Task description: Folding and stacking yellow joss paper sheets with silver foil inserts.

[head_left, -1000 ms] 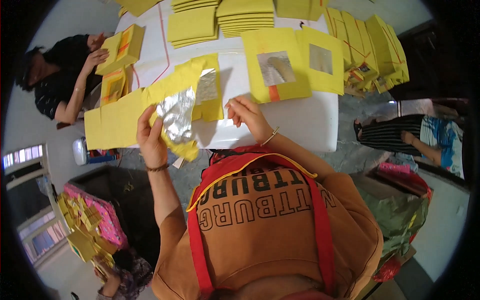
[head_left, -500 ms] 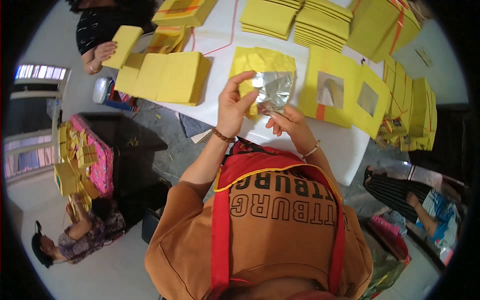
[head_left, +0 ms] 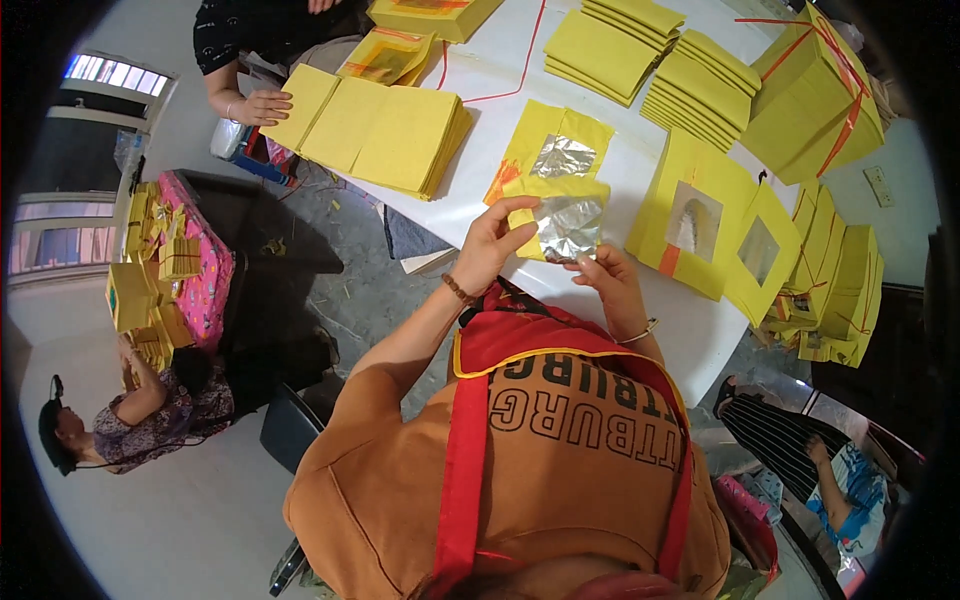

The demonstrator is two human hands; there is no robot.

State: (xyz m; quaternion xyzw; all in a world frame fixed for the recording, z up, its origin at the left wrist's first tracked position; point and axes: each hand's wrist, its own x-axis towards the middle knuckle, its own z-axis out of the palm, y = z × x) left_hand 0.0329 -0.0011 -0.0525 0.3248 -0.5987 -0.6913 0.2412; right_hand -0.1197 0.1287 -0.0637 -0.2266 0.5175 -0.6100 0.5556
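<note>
I find the foil-faced yellow sheet (head_left: pixel 570 230) over the near side of the white desk (head_left: pixel 690 340), its left margin pinched between thumb and fingers of the left hand (head_left: pixel 487 246); the right hand (head_left: pixel 614 285) meets its lower right corner, though whether it pinches there I cannot tell. I judge the sheet light and limp, its creased foil slick and easily torn. I would grip the yellow paper margins, sparing the foil.

Over the white table (head_left: pixel 690 320), left hand (head_left: pixel 490 246) pinches a foil-patched yellow sheet (head_left: pixel 572 222), right hand (head_left: pixel 614 286) at its lower edge
</note>
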